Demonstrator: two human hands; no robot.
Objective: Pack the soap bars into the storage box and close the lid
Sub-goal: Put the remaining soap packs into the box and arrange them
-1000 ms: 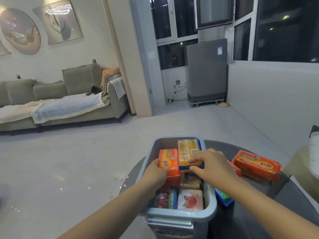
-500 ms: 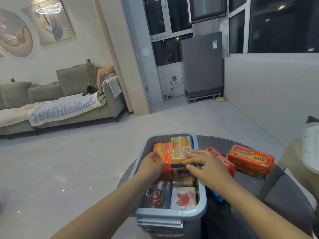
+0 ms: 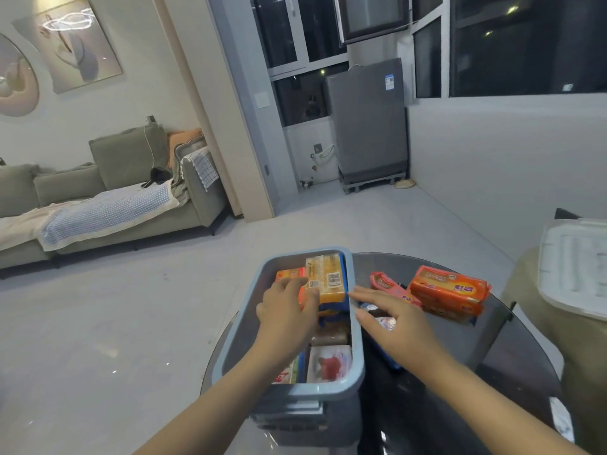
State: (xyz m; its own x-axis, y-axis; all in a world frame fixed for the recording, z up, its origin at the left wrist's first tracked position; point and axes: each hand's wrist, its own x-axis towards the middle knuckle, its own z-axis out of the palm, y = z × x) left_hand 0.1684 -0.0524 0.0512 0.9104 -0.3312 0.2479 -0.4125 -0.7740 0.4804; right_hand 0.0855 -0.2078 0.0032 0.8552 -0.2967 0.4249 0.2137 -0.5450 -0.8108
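A blue-grey storage box (image 3: 358, 356) stands open on a dark round glass table (image 3: 476, 372), with several wrapped soap bars inside. My left hand (image 3: 285, 313) is inside the box, fingers shut on an orange soap bar (image 3: 290, 274) next to a yellow soap bar (image 3: 328, 277). A white bar with a red flower (image 3: 328, 362) lies at the near end. My right hand (image 3: 394, 326) hovers open just outside the box's right wall, over the table. An orange soap pack (image 3: 448, 290) and a pink pack (image 3: 389, 287) rest on the table to the right. The white lid (image 3: 574, 267) lies at far right.
The lid rests on a beige stool or seat (image 3: 532, 310) beside the table. A grey sofa (image 3: 108, 205) stands far left and a grey washing machine (image 3: 368, 126) by the windows. Bare floor lies to the left of the table.
My right hand has left the yellow bar and moved right, out of the box and over the table. My left hand stays on the orange bar. The camera view has swung rightward.
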